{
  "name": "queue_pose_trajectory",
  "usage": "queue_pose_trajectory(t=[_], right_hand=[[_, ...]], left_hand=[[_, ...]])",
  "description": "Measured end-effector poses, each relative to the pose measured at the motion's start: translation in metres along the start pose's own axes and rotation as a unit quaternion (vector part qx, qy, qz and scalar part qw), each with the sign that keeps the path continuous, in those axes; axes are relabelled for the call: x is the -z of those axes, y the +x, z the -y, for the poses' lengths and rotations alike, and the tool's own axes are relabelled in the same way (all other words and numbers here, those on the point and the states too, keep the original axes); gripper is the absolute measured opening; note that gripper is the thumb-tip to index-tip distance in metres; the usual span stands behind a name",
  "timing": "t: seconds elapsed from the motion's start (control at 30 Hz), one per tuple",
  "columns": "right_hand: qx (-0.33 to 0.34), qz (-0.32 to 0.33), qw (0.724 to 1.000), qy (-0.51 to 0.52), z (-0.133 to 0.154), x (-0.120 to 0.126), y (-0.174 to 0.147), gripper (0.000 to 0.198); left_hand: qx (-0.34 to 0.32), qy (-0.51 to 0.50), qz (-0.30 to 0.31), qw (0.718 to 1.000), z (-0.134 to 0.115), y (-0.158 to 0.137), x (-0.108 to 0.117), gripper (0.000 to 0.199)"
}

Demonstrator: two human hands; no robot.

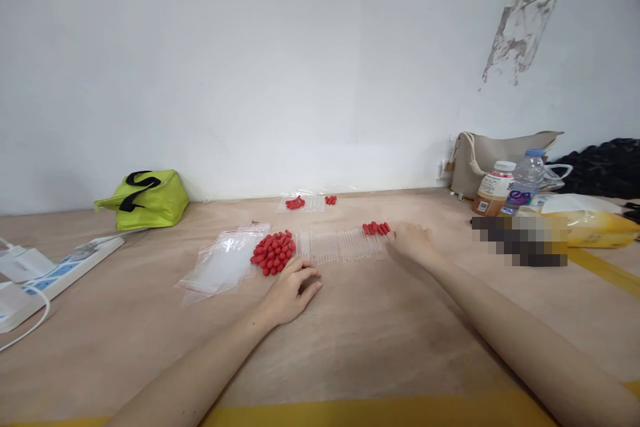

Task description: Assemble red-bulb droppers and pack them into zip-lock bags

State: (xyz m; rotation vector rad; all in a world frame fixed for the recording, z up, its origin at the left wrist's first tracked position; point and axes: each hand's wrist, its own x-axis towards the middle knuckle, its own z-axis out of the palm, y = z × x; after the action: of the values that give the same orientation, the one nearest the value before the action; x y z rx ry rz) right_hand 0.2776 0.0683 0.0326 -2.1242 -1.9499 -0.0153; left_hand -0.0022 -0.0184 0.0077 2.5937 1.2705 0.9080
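Head view | tubes (pixel 340 247): parallel on counter (pixel 350 333), presumably keeping ends reachable | bulbs (pixel 273 253): heaped at tubes' left end, likely for handiness | left hand (pixel 291 290): half-open, seemingly empty, before tubes | right hand (pixel 413 241): fingers bent at tubes' right end, grip unclear

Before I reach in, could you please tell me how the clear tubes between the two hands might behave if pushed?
The clear tubes look thin, so they are probably light and easily knocked out of line. Their slender shape suggests they may roll sideways. Lying closely side by side, they would likely nudge one another if one moved.
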Motion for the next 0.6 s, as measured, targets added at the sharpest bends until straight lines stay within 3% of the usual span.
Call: queue_pose_trajectory(t=[0.1,0.23,0.33,0.4,0.47,0.53,0.6], right_hand=[[0.012,-0.069,0.995,0.064,0.002,0.000,-0.002,0.029],[0.134,-0.136,0.964,0.187,0.013,-0.019,-0.018,0.025],[0.252,-0.154,0.934,0.203,0.022,-0.032,-0.034,0.024],[0.316,-0.156,0.918,0.184,0.026,-0.035,-0.045,0.023],[0.351,-0.153,0.908,0.170,0.030,-0.033,-0.054,0.023],[0.362,-0.151,0.904,0.168,0.033,-0.030,-0.060,0.022],[0.374,-0.148,0.901,0.166,0.036,-0.028,-0.064,0.021]], left_hand=[[-0.001,0.000,-0.001,1.000,0.000,0.000,0.000,0.016],[0.002,0.027,0.002,1.000,-0.003,0.000,-0.003,0.016],[0.067,0.134,-0.081,0.985,-0.002,0.002,0.003,0.016],[0.147,0.217,-0.166,0.951,0.005,0.006,0.015,0.022],[0.216,0.265,-0.212,0.915,0.016,0.010,0.032,0.028],[0.252,0.271,-0.195,0.908,0.031,0.016,0.049,0.025],[0.281,0.244,-0.132,0.919,0.046,0.024,0.061,0.023]])
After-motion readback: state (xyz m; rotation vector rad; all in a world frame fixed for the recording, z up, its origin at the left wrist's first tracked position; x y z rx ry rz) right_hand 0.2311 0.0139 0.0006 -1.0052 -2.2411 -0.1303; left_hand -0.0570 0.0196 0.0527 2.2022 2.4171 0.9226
